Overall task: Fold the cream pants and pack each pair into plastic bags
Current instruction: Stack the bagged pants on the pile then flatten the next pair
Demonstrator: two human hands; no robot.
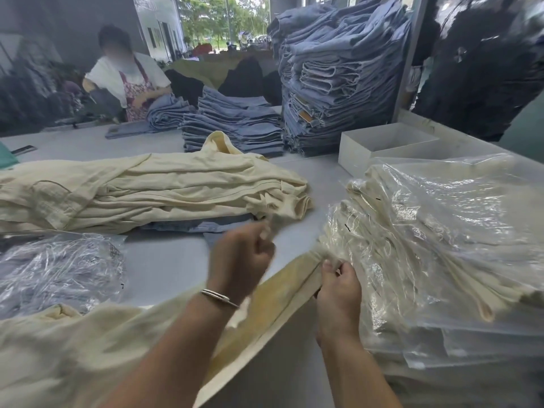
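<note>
Head view: right hand [338, 287] pinches cream pants [279, 293]; left hand [241, 257] clenched, blurred; no legible writing.

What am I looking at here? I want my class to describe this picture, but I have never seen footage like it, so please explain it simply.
There is no machine. A camera worn on a person's head looks down at their own two bare hands over a packing table. The right hand pinches the edge of a cream pair of pants beside a heap of bagged cream pants. The left hand is curled; the blur hides whether it holds anything. Unbagged cream pants lie behind, blue jeans are stacked farther back, and another worker stands across the table.
</note>
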